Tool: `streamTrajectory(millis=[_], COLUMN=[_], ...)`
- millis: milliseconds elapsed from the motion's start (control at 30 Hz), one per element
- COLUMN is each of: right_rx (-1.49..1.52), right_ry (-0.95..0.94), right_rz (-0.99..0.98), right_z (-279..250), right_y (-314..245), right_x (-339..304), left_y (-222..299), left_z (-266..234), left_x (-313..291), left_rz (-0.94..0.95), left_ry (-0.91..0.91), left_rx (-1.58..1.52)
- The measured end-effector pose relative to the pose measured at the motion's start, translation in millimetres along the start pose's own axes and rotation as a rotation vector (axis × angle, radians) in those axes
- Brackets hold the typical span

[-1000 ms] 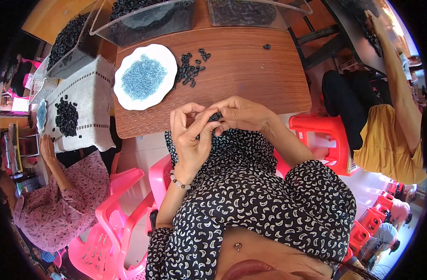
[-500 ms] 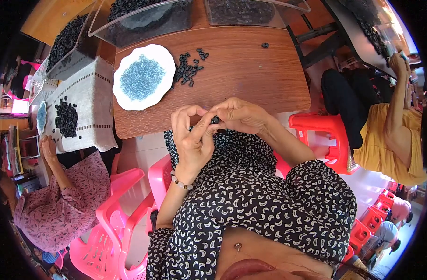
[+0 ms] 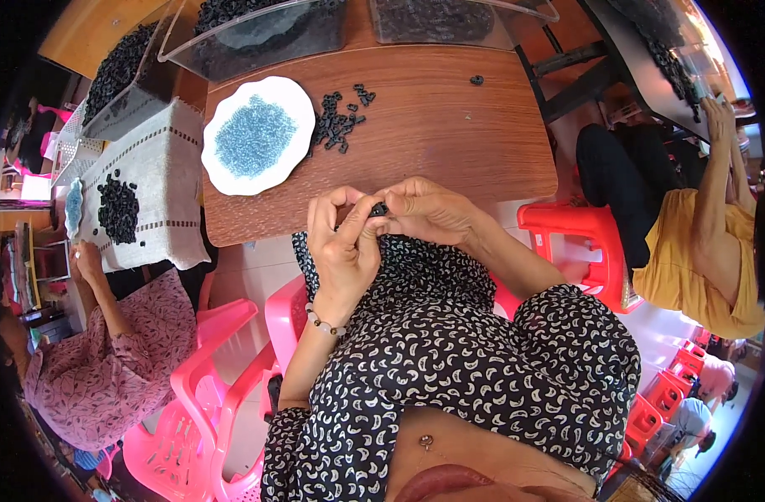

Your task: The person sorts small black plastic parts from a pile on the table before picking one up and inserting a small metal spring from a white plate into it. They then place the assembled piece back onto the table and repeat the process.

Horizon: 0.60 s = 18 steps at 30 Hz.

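Small black piece (image 3: pixel 379 209) is held up by the desk's (image 3: pixel 437 125) near edge.
It is pinched between left hand (image 3: pixel 344 248) and right hand (image 3: pixel 435 211), neither nearer; its long axis cannot be told.

Just a head-worn fisheye aimed down, left hand (image 3: pixel 342 244) and right hand (image 3: pixel 432 214) pretty close, table (image 3: pixel 437 121) at 12 o'clock.
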State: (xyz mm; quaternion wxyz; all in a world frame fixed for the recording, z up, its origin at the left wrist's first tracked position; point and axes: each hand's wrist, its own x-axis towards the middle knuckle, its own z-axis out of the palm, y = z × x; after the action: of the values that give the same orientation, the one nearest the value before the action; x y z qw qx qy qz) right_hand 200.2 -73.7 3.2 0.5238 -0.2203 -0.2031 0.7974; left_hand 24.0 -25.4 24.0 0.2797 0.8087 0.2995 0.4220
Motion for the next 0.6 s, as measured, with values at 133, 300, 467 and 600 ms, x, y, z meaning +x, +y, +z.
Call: streamTrajectory(millis=[133, 300, 467, 600], right_rx=[-0.101, -0.141, -0.112, -0.048], right_ry=[0.041, 0.003, -0.036, 0.038], right_rz=[0.024, -0.03, -0.061, -0.019], right_z=[6, 12, 6, 12], right_y=[-6, -6, 2, 1], right_x=[-2, -1, 6, 7], left_y=[-2, 4, 1, 0], left_z=[0, 0, 4, 2], left_x=[0, 2, 2, 2], left_rz=[0.036, 0.055, 0.042, -0.017], left_ry=[0.014, 0.045, 0.096, 0.079], left_rx=[-0.008, 0.004, -0.006, -0.046])
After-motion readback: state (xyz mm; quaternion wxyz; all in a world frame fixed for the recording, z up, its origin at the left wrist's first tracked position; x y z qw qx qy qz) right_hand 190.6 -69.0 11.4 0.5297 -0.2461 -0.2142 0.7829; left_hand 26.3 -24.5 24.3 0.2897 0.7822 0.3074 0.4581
